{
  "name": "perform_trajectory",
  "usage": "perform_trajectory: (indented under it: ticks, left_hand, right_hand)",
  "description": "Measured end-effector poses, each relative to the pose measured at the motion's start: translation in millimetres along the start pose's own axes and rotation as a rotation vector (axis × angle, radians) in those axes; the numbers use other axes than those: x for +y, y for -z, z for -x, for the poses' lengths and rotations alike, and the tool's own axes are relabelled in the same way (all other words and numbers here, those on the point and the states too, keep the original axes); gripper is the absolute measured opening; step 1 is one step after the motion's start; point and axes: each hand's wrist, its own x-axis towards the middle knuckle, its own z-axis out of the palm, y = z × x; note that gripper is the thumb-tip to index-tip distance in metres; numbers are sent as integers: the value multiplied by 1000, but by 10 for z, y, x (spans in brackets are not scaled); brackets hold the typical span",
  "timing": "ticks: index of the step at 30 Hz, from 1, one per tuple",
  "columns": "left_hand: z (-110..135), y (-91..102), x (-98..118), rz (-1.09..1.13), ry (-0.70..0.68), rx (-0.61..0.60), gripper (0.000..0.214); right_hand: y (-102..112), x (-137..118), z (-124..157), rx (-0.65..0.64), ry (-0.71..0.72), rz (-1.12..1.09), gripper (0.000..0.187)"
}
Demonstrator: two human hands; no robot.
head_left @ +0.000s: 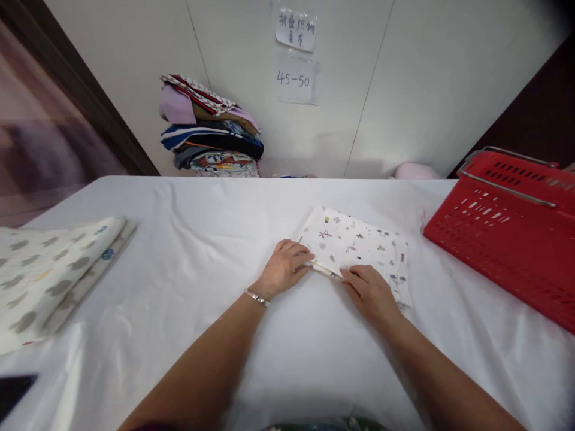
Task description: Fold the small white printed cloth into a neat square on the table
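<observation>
A white cloth printed with small plants and other little motifs lies folded into a rough rectangle on the table. My left hand pinches its near left corner, thumb and fingers closed on the edge. Farther right along the same near edge, my right hand has its fingers closed on the folded layers. Between the two hands the layered edge shows slightly raised. Several layers also show at the cloth's right side.
A white-covered table spans the view. At left lies a folded cloth with grey spots; at right stands a red perforated basket with metal handles. Behind the far edge rises a stack of folded fabrics. Paper signs hang on the wall.
</observation>
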Motion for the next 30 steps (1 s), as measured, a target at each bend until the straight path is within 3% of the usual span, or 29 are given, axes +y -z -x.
perform_trajectory:
  ticks: [9,15,25,30]
  left_hand:
    - [-13,-77,-34,-33,-36,55,22]
    - [-19,-73,-21,-52,-65,70,21]
    - [-70,-89,25,-111,-79,164,20]
    - [-57,-101,13,-130,-82,142,18]
  right_hand:
    - [-28,2,-1,72,-62,2,28]
    - [-9,-12,-17,16,-21,55,26]
    - [-37,38,-24,231,30,32,23]
    - [-50,28,-25,116,51,68,26]
